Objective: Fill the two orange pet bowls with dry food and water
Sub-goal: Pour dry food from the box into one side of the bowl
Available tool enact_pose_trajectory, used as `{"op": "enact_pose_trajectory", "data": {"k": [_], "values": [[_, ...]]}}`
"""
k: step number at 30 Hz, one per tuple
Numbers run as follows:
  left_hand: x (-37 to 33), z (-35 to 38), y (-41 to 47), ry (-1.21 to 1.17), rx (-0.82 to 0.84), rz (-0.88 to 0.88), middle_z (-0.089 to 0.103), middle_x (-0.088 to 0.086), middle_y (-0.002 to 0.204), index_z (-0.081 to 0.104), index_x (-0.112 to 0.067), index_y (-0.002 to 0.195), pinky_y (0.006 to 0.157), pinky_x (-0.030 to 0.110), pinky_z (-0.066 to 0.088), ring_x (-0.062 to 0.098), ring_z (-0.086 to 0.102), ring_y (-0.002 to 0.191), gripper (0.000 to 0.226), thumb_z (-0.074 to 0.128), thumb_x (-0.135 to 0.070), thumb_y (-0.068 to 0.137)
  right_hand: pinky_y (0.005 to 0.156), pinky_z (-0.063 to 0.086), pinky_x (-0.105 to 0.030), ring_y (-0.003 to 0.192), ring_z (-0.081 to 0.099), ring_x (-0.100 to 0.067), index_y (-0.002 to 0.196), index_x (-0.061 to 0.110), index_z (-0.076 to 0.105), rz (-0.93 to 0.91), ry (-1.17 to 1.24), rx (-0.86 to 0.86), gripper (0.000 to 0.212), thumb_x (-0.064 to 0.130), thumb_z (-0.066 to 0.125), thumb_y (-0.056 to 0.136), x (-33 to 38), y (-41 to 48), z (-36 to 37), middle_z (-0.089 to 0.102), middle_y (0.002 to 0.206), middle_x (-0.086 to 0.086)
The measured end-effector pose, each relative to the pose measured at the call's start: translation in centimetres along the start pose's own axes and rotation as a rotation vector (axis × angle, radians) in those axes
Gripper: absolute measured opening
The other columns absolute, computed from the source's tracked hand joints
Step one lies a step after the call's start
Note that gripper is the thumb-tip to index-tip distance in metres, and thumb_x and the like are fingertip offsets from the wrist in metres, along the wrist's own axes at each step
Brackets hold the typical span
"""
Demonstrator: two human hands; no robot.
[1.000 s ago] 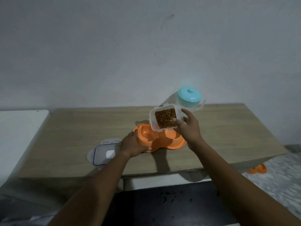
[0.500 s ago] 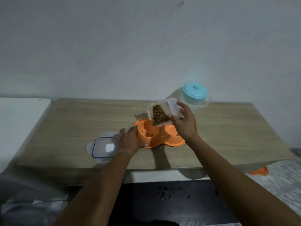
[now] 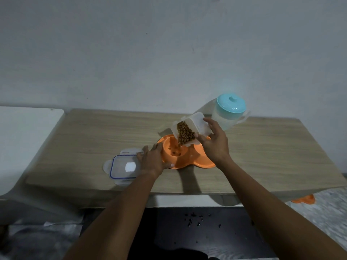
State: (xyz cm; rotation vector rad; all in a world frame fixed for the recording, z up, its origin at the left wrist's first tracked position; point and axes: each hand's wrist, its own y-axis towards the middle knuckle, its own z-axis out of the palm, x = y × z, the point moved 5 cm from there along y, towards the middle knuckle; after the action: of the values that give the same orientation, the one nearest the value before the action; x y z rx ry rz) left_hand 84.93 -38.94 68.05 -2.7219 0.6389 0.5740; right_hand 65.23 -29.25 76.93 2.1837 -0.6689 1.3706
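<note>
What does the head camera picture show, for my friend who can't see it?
A person's right hand tips a clear container so dry food spills into the left cup of an orange double bowl, which the left hand steadies. The container's lid and a teal-lidded jug sit on the wooden table.

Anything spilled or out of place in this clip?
Yes. Dark bits that look like spilled kibble lie scattered on the dark surface below the table's front edge. Another orange dish pokes out beneath the table's right end. The pour itself is landing in the left bowl.
</note>
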Motion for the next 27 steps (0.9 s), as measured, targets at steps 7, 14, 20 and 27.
{"op": "enact_pose_trajectory", "data": {"k": [7,14,20,27], "values": [[0.08,0.04,-0.07,-0.003,-0.006,-0.004,0.046,-0.001,0.145,0.031,-0.031,0.146,0.111,0.06,0.015,0.035,0.023,0.142,0.1,0.078,-0.064,0.064,0.091,0.059,-0.053,0.115,0.061,-0.02,0.133,0.035,0.057,0.016,0.02,-0.004,0.058,0.018,0.082,0.083,-0.22,-0.05,0.01,0.055,0.119,0.024],[-0.09,-0.06,-0.13,-0.026,-0.003,-0.018,0.049,-0.001,0.142,0.033,-0.03,0.145,0.11,0.058,0.016,0.034,0.026,0.139,0.098,0.08,-0.059,0.064,0.092,0.059,-0.054,0.12,0.06,-0.022,0.132,0.039,0.057,0.012,0.025,0.006,0.06,0.02,0.083,0.082,-0.49,-0.24,0.02,0.054,0.122,0.021],[-0.13,-0.19,-0.21,-0.026,-0.013,-0.017,0.049,-0.001,0.141,0.034,-0.03,0.144,0.109,0.056,0.017,0.033,0.029,0.137,0.097,0.081,-0.058,0.064,0.09,0.06,-0.054,0.121,0.059,-0.02,0.133,0.035,0.057,0.005,0.039,-0.007,0.059,0.019,0.083,0.083,-0.59,-0.07,-0.27,0.055,0.131,0.01],[-0.12,-0.14,-0.2,-0.031,0.001,-0.018,0.048,-0.001,0.141,0.032,-0.031,0.145,0.11,0.059,0.017,0.034,0.028,0.138,0.098,0.081,-0.058,0.064,0.095,0.058,-0.052,0.124,0.057,-0.02,0.135,0.033,0.057,-0.028,0.03,0.001,0.061,0.018,0.083,0.082,-0.45,-0.02,-0.15,0.057,0.128,0.013]]}}
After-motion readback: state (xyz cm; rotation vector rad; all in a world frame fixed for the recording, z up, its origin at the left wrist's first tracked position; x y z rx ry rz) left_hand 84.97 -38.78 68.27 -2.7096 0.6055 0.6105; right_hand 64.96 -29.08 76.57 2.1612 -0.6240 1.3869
